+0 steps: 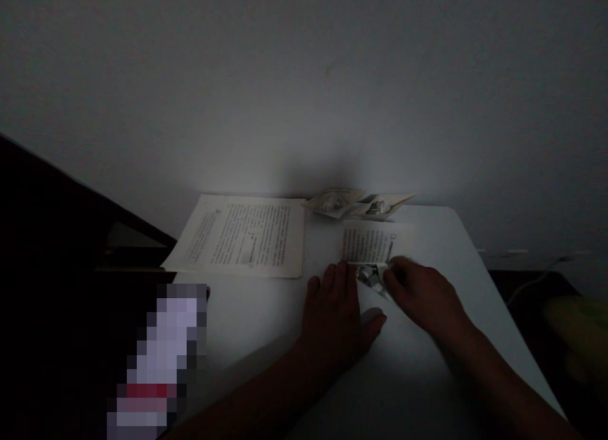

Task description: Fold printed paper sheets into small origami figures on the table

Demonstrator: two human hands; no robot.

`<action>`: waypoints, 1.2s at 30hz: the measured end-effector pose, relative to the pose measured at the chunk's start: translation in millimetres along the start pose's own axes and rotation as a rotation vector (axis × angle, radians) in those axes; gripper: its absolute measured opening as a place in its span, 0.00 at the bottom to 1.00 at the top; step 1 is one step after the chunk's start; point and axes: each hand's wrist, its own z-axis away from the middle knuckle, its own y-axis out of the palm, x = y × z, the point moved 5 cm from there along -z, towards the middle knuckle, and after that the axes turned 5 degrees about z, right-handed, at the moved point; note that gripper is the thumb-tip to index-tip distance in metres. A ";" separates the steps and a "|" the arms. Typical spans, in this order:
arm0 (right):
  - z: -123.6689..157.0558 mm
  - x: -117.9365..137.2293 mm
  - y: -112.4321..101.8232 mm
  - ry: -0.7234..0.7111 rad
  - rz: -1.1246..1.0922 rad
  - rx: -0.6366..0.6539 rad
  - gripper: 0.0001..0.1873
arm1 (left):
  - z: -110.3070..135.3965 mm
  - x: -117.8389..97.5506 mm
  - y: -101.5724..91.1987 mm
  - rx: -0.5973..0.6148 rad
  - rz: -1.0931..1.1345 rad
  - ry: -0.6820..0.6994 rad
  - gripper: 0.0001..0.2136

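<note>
A printed paper sheet (pixel 368 238) lies on the table, its near part folded into a slanted flap with a dark picture on it. My right hand (pixel 422 291) has its fingers closed on the right side of this flap, near the fold. My left hand (pixel 335 313) lies flat with fingers stretched out and thumb apart, its fingertips at the paper's lower left corner. Just behind the sheet stand two folded paper boats, a left boat (pixel 327 204) and a right boat (pixel 382 207), made of similar printed paper.
A stack of printed pages (pixel 237 234) lies on the white table (pixel 441 231), left of the boats. The table's far side is by a grey wall (pixel 285 79). A pixelated bright shape (pixel 161 358) covers the lower left. The room is dim; a cable (pixel 532 278) runs at right.
</note>
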 end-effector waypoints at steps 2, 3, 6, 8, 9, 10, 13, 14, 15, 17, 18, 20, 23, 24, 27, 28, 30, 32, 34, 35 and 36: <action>0.1 0.5 -0.1 -0.002 -0.008 0.002 0.13 | 0.5 0.9 -0.7 0.000 -0.008 0.003 0.32; 0.2 0.6 -0.2 -0.003 -0.010 0.003 0.13 | 0.6 1.2 -0.8 -0.001 -0.011 0.006 0.31; 0.2 0.5 -0.3 -0.008 -0.005 -0.003 0.13 | 0.6 1.9 -0.5 0.000 -0.014 0.013 0.31; 0.1 -0.2 0.0 -0.007 0.004 -0.009 0.13 | 0.8 2.3 -0.4 -0.004 -0.011 0.010 0.31; 0.0 -0.5 0.1 -0.008 0.004 -0.013 0.13 | 1.1 2.3 -0.3 -0.006 -0.009 0.012 0.31; 0.1 -0.8 0.2 -0.007 0.003 -0.015 0.13 | 1.5 2.1 -0.2 -0.008 -0.008 0.015 0.30; 0.3 -0.9 0.4 -0.012 -0.012 -0.011 0.13 | 2.5 2.0 -0.2 -0.011 -0.009 0.020 0.30; 0.4 -0.8 0.5 -0.014 -0.014 -0.007 0.13 | 2.6 2.2 -0.4 -0.013 -0.010 0.017 0.31; 0.6 -0.7 0.6 -0.015 -0.014 -0.001 0.13 | 2.4 2.6 -0.7 -0.015 -0.010 0.013 0.31; 0.9 -0.8 0.7 -0.008 -0.013 0.008 0.13 | 1.8 3.1 -1.4 -0.012 -0.009 0.007 0.31; 1.0 -0.9 0.5 -0.003 -0.016 0.008 0.13 | 1.4 3.3 -1.7 -0.005 -0.009 0.007 0.31; 1.4 -0.8 -0.2 0.004 -0.023 0.002 0.13 | 1.0 3.2 -1.7 0.010 -0.010 0.013 0.31; 1.7 -0.1 -0.7 0.005 -0.024 0.000 0.13 | 1.8 3.0 -0.7 0.015 -0.018 0.017 0.31; 1.7 0.1 -0.7 0.003 -0.024 0.002 0.13 | 2.3 3.1 0.0 0.013 -0.021 0.015 0.31; 1.5 0.4 -0.6 -0.007 -0.020 -0.001 0.13 | 4.0 3.5 2.0 0.014 -0.022 0.006 0.31; 1.3 0.3 -0.5 -0.010 -0.016 -0.004 0.13 | 4.2 3.6 2.3 0.015 -0.022 0.006 0.31; 1.1 -0.2 -0.2 -0.012 -0.005 -0.006 0.13 | 4.0 4.0 1.2 0.013 -0.021 0.006 0.31; 0.8 -0.9 0.1 -0.011 0.000 -0.007 0.13 | 2.7 4.6 -1.6 0.007 -0.015 0.004 0.30; 0.6 -1.6 0.6 -0.012 0.002 -0.006 0.13 | 0.8 5.4 -5.0 0.006 -0.005 -0.001 0.29; 0.4 -1.9 1.0 -0.013 0.002 -0.004 0.13 | -0.1 5.8 -6.7 0.007 0.001 -0.003 0.29; 0.3 -2.0 1.4 -0.016 0.001 -0.003 0.13 | -1.0 6.1 -8.0 0.011 0.006 -0.004 0.28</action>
